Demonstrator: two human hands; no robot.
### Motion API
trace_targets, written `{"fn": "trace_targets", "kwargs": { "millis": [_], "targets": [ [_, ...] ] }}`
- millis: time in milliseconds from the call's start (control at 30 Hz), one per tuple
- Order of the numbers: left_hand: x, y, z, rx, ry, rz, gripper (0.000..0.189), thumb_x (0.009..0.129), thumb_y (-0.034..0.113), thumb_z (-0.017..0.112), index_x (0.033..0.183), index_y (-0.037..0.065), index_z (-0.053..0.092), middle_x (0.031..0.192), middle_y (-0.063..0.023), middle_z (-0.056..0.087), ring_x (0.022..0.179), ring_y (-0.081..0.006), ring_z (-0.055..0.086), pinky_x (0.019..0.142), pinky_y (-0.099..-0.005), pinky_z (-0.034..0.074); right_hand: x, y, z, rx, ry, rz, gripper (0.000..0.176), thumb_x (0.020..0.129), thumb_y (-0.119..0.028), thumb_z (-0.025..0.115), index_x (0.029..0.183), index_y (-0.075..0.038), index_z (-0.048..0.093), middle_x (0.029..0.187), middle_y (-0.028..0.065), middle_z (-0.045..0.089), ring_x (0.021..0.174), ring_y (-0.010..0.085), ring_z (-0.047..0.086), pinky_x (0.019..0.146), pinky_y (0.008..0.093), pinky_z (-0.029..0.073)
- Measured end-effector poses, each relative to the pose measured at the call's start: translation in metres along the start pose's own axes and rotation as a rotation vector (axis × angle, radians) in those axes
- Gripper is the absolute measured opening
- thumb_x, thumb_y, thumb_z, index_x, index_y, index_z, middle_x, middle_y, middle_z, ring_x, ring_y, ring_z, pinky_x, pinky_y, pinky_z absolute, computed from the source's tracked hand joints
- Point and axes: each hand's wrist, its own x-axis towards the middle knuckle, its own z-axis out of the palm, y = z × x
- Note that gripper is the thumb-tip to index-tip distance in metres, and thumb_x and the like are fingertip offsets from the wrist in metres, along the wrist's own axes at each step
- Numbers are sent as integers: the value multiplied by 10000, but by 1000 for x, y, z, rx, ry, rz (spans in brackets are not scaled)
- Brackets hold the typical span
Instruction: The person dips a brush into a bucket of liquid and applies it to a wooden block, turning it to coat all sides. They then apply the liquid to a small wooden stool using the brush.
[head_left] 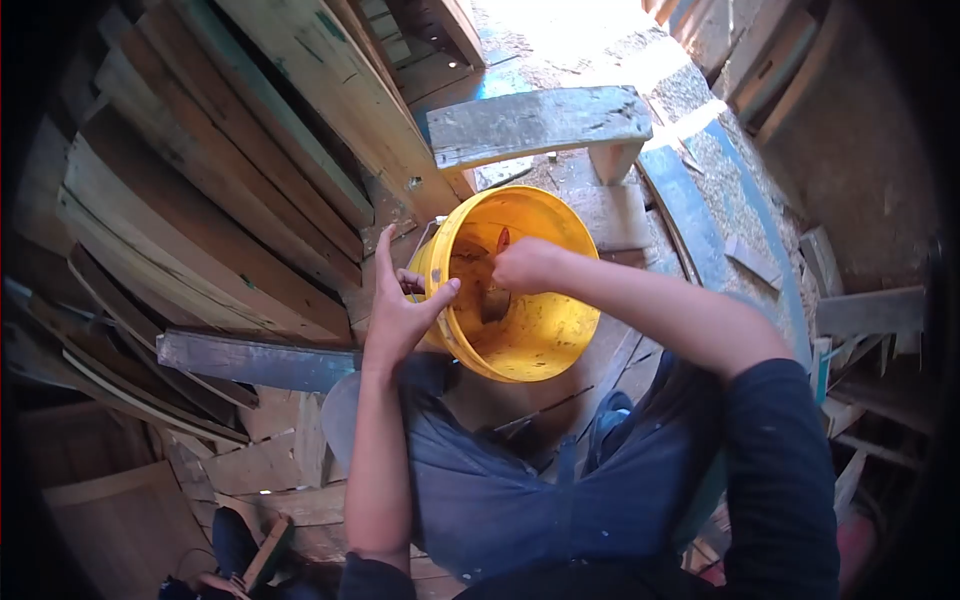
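A yellow bucket (548, 350) is tipped with its mouth toward me, between my knees. At its left rim is my left hand (400, 310), the thumb pressed over the edge, the index finger stretched up and other fingers curled outside. My right hand (525, 267) reaches into the mouth, closed in a fist around a red-handled tool (503, 240). Below the fist, the tool's flat brownish end (495, 305) points at the stained inner wall. Whether that end is a blade or bristles, I cannot tell. The bucket's wire handle (424, 243) shows beside the left hand.
A worn wooden bench (540, 125) stands just beyond the bucket. Long boards (200, 200) lean in a stack on the left. Sawdust and planks (690, 210) cover the sunlit floor at right. A wood offcut (753, 262) lies there. Another person's dark clothing (235, 545) shows at lower left.
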Motion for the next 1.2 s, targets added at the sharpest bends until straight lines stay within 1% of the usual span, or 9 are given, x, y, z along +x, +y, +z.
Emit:
{"fn": "trace_targets", "kwargs": {
  "millis": [167, 300, 467, 600, 700, 833, 1000, 1100, 1200],
  "targets": [
    [-1, -1, -8, 53, -64, 28, 1070, 724, 225, 858, 1542, 91, 180, 761, -14, 526, 722, -96, 534, 698, -261, 479, 59, -2, 78, -451, 228, -10, 249, 913, -230, 581, 1079, -154, 749, 1223, 44, 666, 1031, 284, 669, 855, 398, 510],
    [4, -1, -4, 102, -116, 70, 1051, 703, 268, 881, 1519, 58, 254, 799, -25, 526, 732, -107, 536, 704, -263, 476, 51, -11, 69, -519, 46, -126, 249, 913, -267, 597, 1090, -178, 749, 1164, 4, 694, 1017, 255, 669, 860, 338, 489],
    [13, -2, -4, 17, -145, 58, 999, 728, 224, 874, 1513, 45, 284, 801, 3, 510, 745, -81, 532, 703, -236, 457, 35, -29, 22, 18, -48, 269, 217, 878, -239, 617, 1037, -211, 762, 992, -19, 732, 905, 240, 681, 660, 413, 509],
    [25, -7, -5, -19, -142, 101, 1013, 719, 236, 883, 1510, 32, 285, 801, 6, 517, 743, -81, 533, 706, -228, 441, 58, -48, 83, -315, 23, 358, 206, 852, -200, 633, 1013, -193, 761, 937, 23, 722, 826, 232, 678, 522, 448, 459],
    [25, 4, -1, -82, -219, 4, 1046, 699, 251, 897, 1509, 10, 280, 782, 14, 528, 745, -88, 539, 709, -234, 435, 51, -48, 64, -213, -136, 460, 217, 895, -216, 604, 1046, -170, 753, 993, 38, 725, 907, 233, 686, 598, 450, 503],
    [31, 4, -4, -101, -210, 12, 1123, 652, 343, 922, 1504, -7, 279, 799, -4, 538, 758, -95, 553, 686, -238, 463, -20, -26, -10, 8, -129, 198, 284, 956, -282, 557, 1080, -84, 719, 1133, 80, 701, 1025, 265, 683, 810, 406, 556],
    [41, -9, -14, -21, -83, 25, 1041, 697, 323, 891, 1495, -12, 314, 775, -7, 565, 764, -104, 590, 713, -244, 461, -113, 17, -79, 354, 300, 252, 237, 775, -227, 792, 875, -25, 719, 834, 151, 715, 835, 312, 699, 750, 402, 555],
    [43, -12, -19, -48, -78, 6, 1026, 701, 321, 889, 1490, -9, 322, 763, 0, 565, 747, -100, 591, 688, -246, 472, -155, 25, -113, 905, 330, 394, 207, 834, -209, 776, 868, -11, 725, 751, 73, 705, 712, 125, 684, 670, 277, 547],
    [44, -14, -22, -78, -60, -26, 1008, 707, 320, 886, 1483, -7, 332, 751, 6, 564, 730, -88, 585, 661, -238, 471, -165, 47, -97, 1178, 564, 282, 203, 890, -209, 721, 933, -10, 719, 797, 64, 715, 740, 90, 675, 677, 231, 540]
  ]
}}
